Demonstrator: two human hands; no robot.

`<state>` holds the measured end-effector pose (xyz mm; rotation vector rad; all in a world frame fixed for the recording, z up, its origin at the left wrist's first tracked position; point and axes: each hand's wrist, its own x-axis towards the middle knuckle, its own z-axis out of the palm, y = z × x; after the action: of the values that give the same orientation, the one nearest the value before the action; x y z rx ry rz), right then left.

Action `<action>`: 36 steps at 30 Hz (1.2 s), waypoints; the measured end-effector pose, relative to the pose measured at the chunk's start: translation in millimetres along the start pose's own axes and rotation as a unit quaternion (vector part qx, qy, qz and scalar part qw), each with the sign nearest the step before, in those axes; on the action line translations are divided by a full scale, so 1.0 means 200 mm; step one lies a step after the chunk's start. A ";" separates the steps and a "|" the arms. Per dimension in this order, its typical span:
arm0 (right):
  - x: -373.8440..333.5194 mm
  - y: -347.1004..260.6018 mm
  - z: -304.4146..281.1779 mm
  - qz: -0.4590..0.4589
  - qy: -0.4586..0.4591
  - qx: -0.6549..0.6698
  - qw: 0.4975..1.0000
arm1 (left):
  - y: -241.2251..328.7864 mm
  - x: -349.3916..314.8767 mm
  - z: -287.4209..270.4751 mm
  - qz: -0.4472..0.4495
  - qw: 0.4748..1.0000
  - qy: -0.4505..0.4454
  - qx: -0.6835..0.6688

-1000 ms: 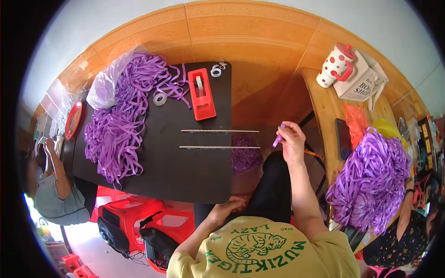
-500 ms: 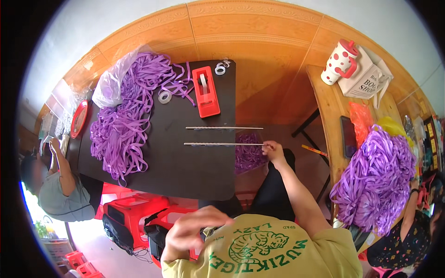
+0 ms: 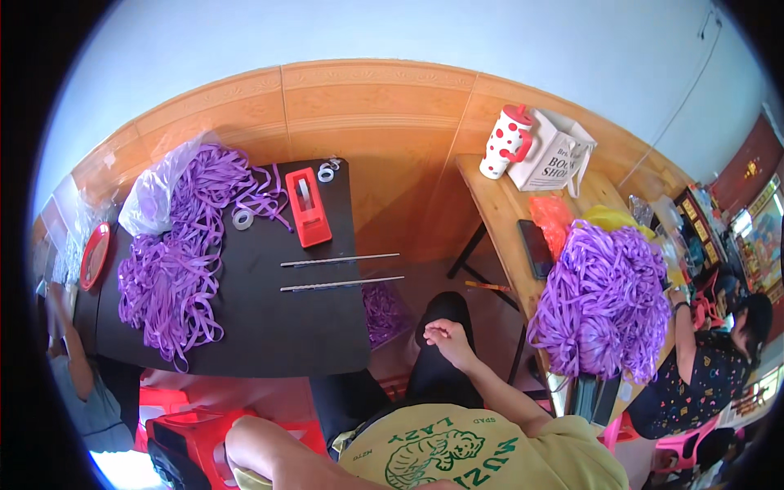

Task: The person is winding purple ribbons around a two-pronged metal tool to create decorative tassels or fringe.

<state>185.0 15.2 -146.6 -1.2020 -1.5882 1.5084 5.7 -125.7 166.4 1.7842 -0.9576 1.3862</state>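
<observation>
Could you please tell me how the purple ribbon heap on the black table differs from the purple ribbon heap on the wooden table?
The purple ribbon heap on the black table lies spread out and flat, with loose strands trailing; the purple ribbon heap on the wooden table is a tall, dense mound hanging over the edge. The first spills from a clear plastic bag; the second shows no bag. Both are the same violet ribbon.
</observation>
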 end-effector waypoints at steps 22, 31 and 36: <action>-0.11 -0.34 0.24 -0.094 -0.105 -0.061 0.988 | 1.10 -0.84 -0.97 -0.580 0.186 0.260 0.750; -0.11 -0.52 0.18 -0.222 -0.037 -0.144 0.964 | 1.18 -1.03 -1.36 -0.622 -0.009 0.141 0.770; -0.11 -0.44 0.07 -0.170 -0.039 -0.110 0.979 | 1.26 -0.63 -1.44 -0.562 0.284 0.334 0.701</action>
<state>164.5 -3.4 -59.1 -0.9310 -1.9400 1.1971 -370.5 10.5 120.0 1.4113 2.3506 1.3737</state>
